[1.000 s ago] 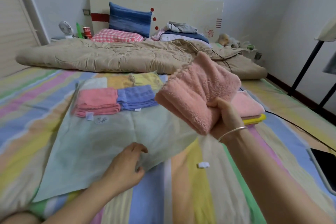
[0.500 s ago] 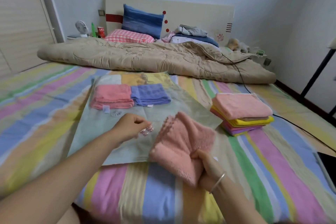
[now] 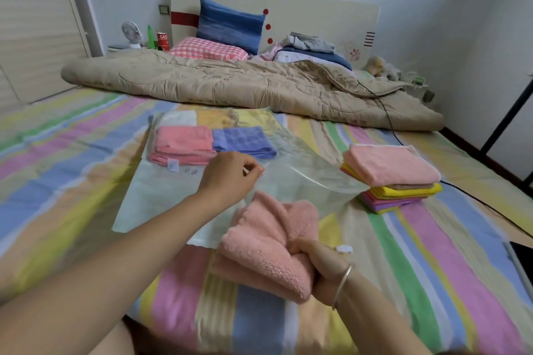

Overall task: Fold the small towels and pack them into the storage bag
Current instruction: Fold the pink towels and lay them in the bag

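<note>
The fluffy pink towel [image 3: 268,242], a thick, loosely folded bundle with a nubby pile, is sitting in the grasp of the right hand [image 3: 323,271], whose fingers are curling round its near end. Its far end is lying at the open mouth of the storage bag [image 3: 161,190], though how far inside it is reaching is hard to tell through the blur. The left hand [image 3: 230,179] is pinching the edge of the bag's clear top film [image 3: 311,179] and holding it raised, so the glossy plastic is arching upward and wrinkling. The bag is lying flat on the bed, its underside a pale, matte sheet. Deeper inside it, a folded coral towel [image 3: 181,143] and a waffle-textured blue towel [image 3: 242,140] are lying side by side, touching, with paler folded cloths behind them. To the right, apart from the bag, a neat stack of folded towels [image 3: 395,179] is resting with a pink one on top and yellow and purple layers beneath. A thin metal bangle [image 3: 343,282] is circling the right wrist. A striped pastel bedsheet [image 3: 432,239] is covering the bed, and a quilted beige comforter [image 3: 230,81] is lying rolled across its head.
</note>
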`<act>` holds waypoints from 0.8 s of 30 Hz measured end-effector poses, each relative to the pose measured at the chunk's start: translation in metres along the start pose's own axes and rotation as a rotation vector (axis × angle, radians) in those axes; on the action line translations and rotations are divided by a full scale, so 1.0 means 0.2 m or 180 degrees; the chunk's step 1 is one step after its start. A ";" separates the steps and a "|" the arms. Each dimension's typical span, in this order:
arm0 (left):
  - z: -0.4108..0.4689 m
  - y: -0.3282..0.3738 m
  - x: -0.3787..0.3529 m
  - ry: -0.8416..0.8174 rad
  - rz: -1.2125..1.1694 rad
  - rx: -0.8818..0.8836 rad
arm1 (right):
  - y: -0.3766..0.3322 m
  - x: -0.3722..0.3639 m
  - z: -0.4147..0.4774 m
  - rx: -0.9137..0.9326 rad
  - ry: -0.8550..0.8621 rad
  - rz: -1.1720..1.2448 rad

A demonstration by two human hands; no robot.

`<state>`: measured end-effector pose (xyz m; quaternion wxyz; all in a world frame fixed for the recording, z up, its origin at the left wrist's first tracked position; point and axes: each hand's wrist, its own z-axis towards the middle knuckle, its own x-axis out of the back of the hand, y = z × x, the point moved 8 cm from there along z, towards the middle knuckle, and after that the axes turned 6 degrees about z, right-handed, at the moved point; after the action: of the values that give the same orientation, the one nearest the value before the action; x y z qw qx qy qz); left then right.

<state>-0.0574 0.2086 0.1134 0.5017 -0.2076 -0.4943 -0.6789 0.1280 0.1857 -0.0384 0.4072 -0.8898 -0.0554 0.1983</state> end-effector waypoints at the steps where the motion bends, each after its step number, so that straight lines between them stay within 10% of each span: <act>1: -0.01 0.03 0.01 0.0019 0.0124 -0.0164 | 0.00 -0.01 0.01 -0.0016 -0.0011 -0.0095; 16: -0.03 0.08 0.03 -0.0079 -0.0076 -0.0757 | -0.30 -0.07 0.25 0.0514 0.0232 0.1116; 24: -0.02 0.03 0.00 -0.0283 -0.0382 -0.0644 | -0.27 -0.07 0.39 0.0430 0.1359 -0.1226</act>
<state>-0.0511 0.2048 0.1155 0.4143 -0.2571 -0.4565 -0.7442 0.0866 0.2728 -0.0395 0.4981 -0.8554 -0.1229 -0.0711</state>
